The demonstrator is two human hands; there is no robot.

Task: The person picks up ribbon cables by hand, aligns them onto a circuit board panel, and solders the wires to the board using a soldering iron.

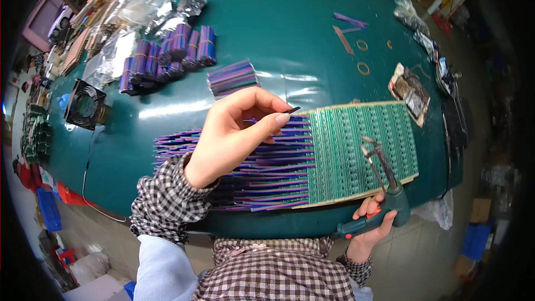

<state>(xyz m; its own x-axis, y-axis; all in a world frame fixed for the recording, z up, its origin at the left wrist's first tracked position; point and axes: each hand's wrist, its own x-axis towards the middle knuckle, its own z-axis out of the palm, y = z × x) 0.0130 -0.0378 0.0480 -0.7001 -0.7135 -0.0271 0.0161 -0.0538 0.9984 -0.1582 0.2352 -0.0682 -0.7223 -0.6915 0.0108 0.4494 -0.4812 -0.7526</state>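
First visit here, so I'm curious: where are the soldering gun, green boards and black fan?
Soldering gun (pixel 397 203), head view: its green body.
Green boards (pixel 348 153), head view: near their middle.
Black fan (pixel 84 104), head view: its face.

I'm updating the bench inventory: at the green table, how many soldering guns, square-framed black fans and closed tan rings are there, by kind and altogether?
Soldering gun: 1, held in the right hand
Square-framed black fan: 1
Closed tan rings: 2
Total: 4
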